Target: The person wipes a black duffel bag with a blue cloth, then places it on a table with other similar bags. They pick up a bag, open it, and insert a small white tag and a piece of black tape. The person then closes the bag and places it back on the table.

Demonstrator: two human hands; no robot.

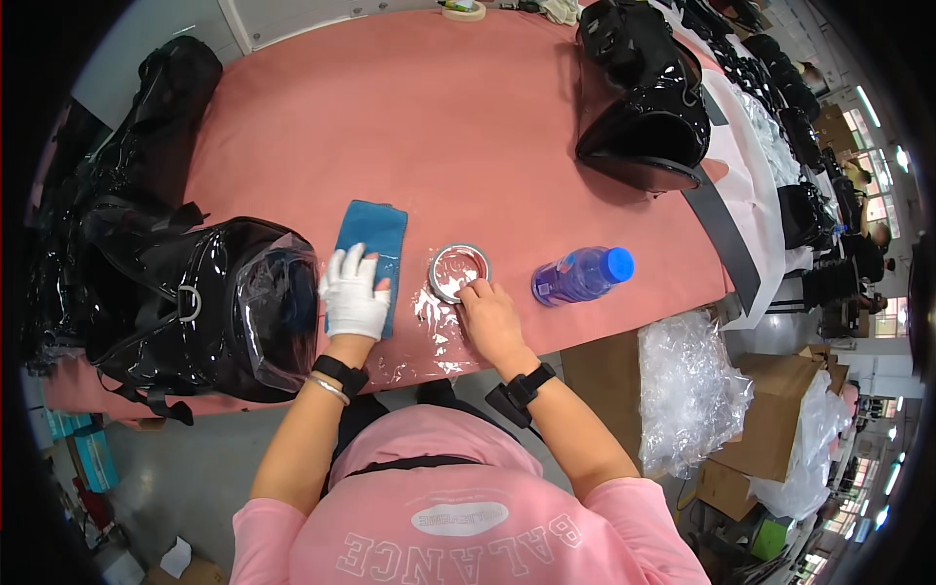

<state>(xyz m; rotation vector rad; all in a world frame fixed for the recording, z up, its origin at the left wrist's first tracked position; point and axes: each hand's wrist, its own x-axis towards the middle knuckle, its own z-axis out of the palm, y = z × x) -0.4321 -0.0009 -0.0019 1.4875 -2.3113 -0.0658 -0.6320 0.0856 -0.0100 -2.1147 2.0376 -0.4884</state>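
My left hand (355, 296) wears a white glove with some fingertips bare. It lies palm down, fingers slightly apart, on a folded blue cloth (371, 223). At the near right rim of a grey ring, apparently a roll of tape (433, 281), the bent fingers of my bare right hand (491, 318) close on the edge. Under the ring, a clear plastic film or bag (439, 333) reflects the light. A bottle with a blue cap (585, 274) lies tilted or on its side to the right. Left of my gloved hand sits a glossy black bag (212, 314), partly covered by clear plastic.
A pink cloth covers the table (395, 110). Another glossy black bag (643, 95) stands open at the far right. More black goods (161, 110) line the left edge. Clear plastic (687, 395) and cardboard boxes (768, 417) are at the right, below table height.
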